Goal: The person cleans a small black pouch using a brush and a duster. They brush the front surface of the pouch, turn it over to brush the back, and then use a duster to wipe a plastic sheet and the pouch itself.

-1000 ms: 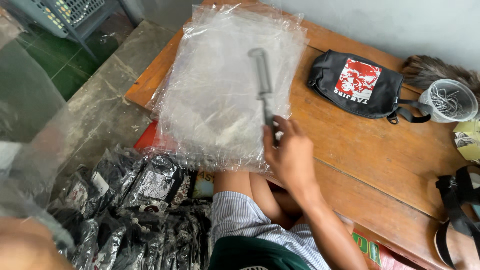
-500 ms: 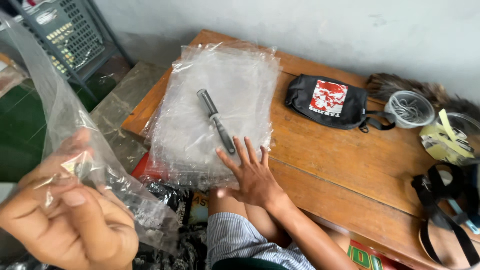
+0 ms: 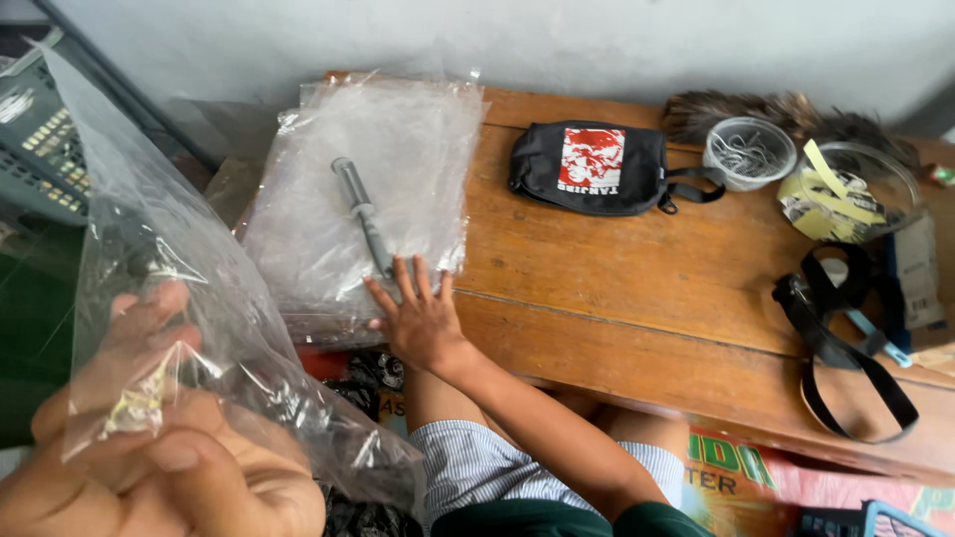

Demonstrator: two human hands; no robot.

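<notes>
On the wooden table, right hand lies flat on plastic bags; left hand pinches a clear bag.

A wooden counter carries a stack of clear plastic bags at 10 o'clock, a black pouch at 12, and a wire-filled cup, tape rolls and black straps toward 2–3 o'clock.

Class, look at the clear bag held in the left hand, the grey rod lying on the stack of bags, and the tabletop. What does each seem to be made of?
Clear crinkled bag in the left hand: thin glossy plastic film, see-through, creased. Grey slim rod: probably metal, dull sheen, though plastic is possible. Brown tabletop: wood, with visible grain and plank seams, matte worn finish.
</notes>
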